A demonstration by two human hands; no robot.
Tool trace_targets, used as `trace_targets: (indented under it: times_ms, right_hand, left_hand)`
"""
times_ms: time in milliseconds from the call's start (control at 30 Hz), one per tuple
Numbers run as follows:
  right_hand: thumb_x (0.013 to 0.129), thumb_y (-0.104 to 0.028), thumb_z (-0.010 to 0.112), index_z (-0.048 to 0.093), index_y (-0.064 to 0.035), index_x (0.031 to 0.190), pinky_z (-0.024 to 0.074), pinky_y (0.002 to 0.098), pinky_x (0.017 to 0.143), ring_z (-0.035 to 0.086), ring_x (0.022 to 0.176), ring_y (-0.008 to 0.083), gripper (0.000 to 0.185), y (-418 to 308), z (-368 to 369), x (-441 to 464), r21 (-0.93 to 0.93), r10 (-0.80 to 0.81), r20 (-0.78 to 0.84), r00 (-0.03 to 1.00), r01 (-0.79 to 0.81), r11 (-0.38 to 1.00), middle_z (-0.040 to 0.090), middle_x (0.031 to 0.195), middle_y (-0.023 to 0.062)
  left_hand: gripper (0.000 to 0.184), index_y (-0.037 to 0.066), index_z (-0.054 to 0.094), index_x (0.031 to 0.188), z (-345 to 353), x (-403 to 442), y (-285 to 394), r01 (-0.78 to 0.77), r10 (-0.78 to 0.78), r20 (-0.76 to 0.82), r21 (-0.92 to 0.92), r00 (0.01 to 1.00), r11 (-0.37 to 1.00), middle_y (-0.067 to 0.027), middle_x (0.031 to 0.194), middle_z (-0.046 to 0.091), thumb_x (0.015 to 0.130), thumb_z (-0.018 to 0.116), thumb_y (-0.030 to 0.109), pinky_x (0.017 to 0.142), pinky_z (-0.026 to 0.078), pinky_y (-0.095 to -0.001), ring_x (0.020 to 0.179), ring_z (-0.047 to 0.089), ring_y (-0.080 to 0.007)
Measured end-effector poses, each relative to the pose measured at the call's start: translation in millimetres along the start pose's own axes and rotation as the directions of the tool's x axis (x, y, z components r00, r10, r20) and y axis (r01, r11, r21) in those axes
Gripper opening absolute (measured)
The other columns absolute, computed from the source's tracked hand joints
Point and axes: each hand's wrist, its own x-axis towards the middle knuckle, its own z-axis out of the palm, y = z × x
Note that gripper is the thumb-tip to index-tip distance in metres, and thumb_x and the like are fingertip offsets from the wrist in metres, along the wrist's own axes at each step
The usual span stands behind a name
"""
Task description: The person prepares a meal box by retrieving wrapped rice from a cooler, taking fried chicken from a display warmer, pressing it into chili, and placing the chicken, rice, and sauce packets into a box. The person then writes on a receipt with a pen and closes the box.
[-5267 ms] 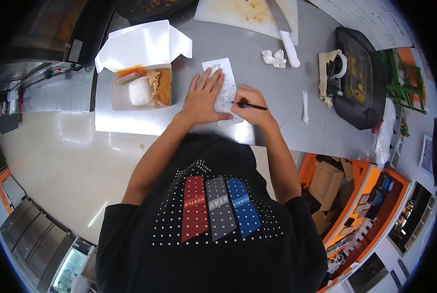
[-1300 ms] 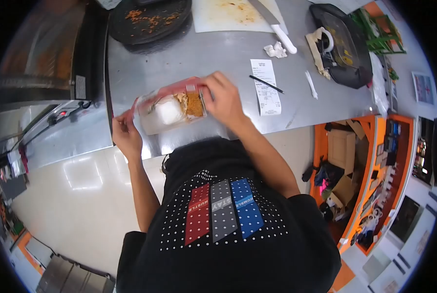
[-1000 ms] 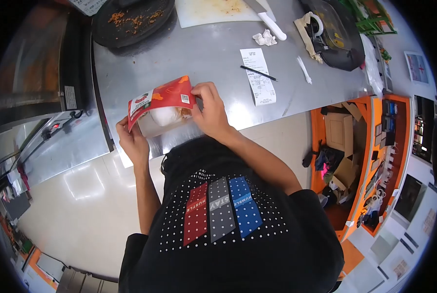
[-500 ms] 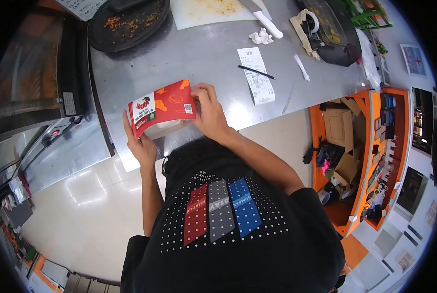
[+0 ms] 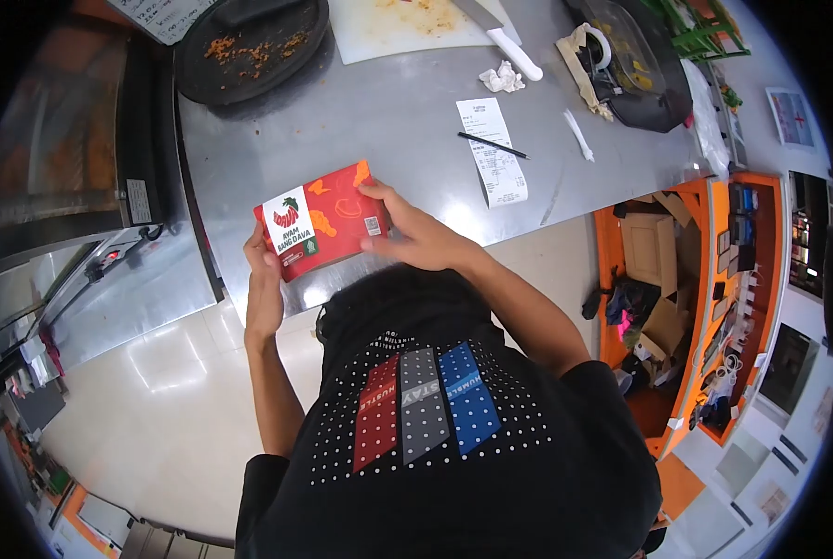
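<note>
The red food box [image 5: 328, 219] with a white printed label lies near the front edge of the metal table [image 5: 407, 121], its lid down over the food, which is now hidden. My left hand [image 5: 265, 284] holds the box at its left end. At its right end my right hand [image 5: 409, 231] grips it, thumb at the near side and fingers at the upper corner. A printed receipt [image 5: 498, 177] lies to the right of the box, with a black pen [image 5: 493, 145] across it.
A dark round pan [image 5: 249, 56] with crumbs is at the back left. Behind the receipt are a stained cutting board [image 5: 379, 28], a white-handled knife [image 5: 514, 54] and crumpled paper [image 5: 502, 78]. A white strip [image 5: 579, 136] and a black container [image 5: 654, 102] stand to the right.
The pen was laid on the receipt, and both hands moved to the open box. Its lid has come down over the rice and fried food, turning the red printed side up.
</note>
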Motion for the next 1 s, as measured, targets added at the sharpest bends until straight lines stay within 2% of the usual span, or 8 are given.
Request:
trace_targets:
  times_ms: [33,133,233,433,600,700,900,1000]
  right_hand:
    - [0.096,-0.020,0.057,0.027,0.0020,0.148,0.0348,0.0462,0.111,0.034,0.139,0.0432,0.064,-2.3,2.8,0.7,0.088,0.112,0.012,0.994,-0.112,0.990,0.030,0.150,0.0293]
    - [0.101,-0.028,0.047,0.024,-0.0008,0.151,0.0224,0.0582,0.113,0.024,0.143,0.0436,0.061,13.5,30.5,1.1,-0.268,0.065,-0.197,0.978,-0.118,0.956,0.029,0.153,0.0260]
    - [0.103,-0.032,0.038,0.021,-0.0028,0.153,0.0154,0.0673,0.109,0.020,0.145,0.0437,0.060,30.8,32.5,-0.5,-0.529,-0.036,-0.212,0.977,-0.084,0.844,0.030,0.154,0.0232]
    - [0.102,-0.032,0.040,0.022,-0.0013,0.153,0.0199,0.0601,0.111,0.021,0.145,0.0436,0.063,24.8,23.8,-0.4,-0.570,-0.015,-0.169,0.986,-0.086,0.817,0.029,0.155,0.0239]
    - [0.100,-0.037,0.046,0.029,0.0015,0.150,0.0254,0.0655,0.107,0.024,0.144,0.0431,0.065,20.3,22.6,5.8,-0.707,-0.149,-0.143,0.978,0.004,0.707,0.027,0.155,0.0242]
    - [0.100,-0.036,0.048,0.030,0.0014,0.150,0.0228,0.0621,0.111,0.022,0.145,0.0427,0.065,15.0,20.4,13.7,-0.689,-0.162,-0.065,0.985,0.073,0.721,0.023,0.157,0.0254]
    - [0.098,-0.042,0.051,0.037,0.0034,0.145,0.0277,0.0599,0.110,0.023,0.144,0.0436,0.067,17.6,22.7,31.1,-0.733,-0.266,0.076,0.961,0.235,0.638,0.027,0.155,0.0251]
    - [0.093,-0.047,0.057,0.039,0.0037,0.144,0.0290,0.0551,0.113,0.022,0.144,0.0443,0.074,19.2,15.6,30.9,-0.694,-0.297,0.143,0.944,0.309,0.650,0.028,0.155,0.0249]
  left_hand:
    - [0.068,0.000,0.011,0.152,5.2,2.1,-1.8,0.015,-0.014,-0.050,0.028,0.999,1.000,-0.0233,0.145,0.038,0.105,0.044,0.036,0.108,0.040,-0.0391,0.131,0.045,-0.0285]
    - [0.055,-0.006,0.017,0.149,20.3,7.9,-18.9,-0.014,0.050,-0.161,0.218,0.986,0.976,-0.0246,0.144,0.040,0.108,0.035,0.026,0.108,0.038,-0.0380,0.129,0.047,-0.0288]
    - [0.053,-0.010,0.020,0.147,24.8,6.6,-24.3,-0.071,0.136,-0.208,0.292,0.969,0.954,-0.0276,0.144,0.040,0.107,0.035,0.022,0.110,0.035,-0.0388,0.130,0.046,-0.0321]
    - [0.056,-0.002,0.018,0.153,17.3,10.1,-14.0,-0.108,0.166,-0.090,0.453,0.982,0.885,-0.0273,0.153,0.029,0.106,0.035,0.023,0.113,0.032,-0.0441,0.136,0.041,-0.0401]
    - [0.057,0.001,0.028,0.152,6.8,9.9,-9.4,-0.201,0.293,0.057,0.849,0.954,0.489,-0.0268,0.158,0.018,0.102,0.037,0.028,0.116,0.018,-0.0559,0.144,0.026,-0.0413]
    - [0.059,0.001,0.029,0.152,1.5,15.6,-3.5,-0.259,0.293,0.160,0.903,0.943,0.342,-0.0232,0.160,0.018,0.101,0.040,0.030,0.118,0.014,-0.0563,0.148,0.018,-0.0401]
    - [0.065,-0.003,0.026,0.151,-5.4,21.0,-2.2,-0.328,0.262,0.252,0.893,0.932,0.309,-0.0255,0.159,0.018,0.100,0.042,0.033,0.119,0.011,-0.0546,0.149,0.013,-0.0411]
    - [0.081,-0.004,0.023,0.152,-10.6,22.4,1.6,-0.366,0.240,0.311,0.899,0.920,0.241,-0.0256,0.159,0.017,0.095,0.050,0.048,0.119,0.013,-0.0551,0.149,0.013,-0.0422]
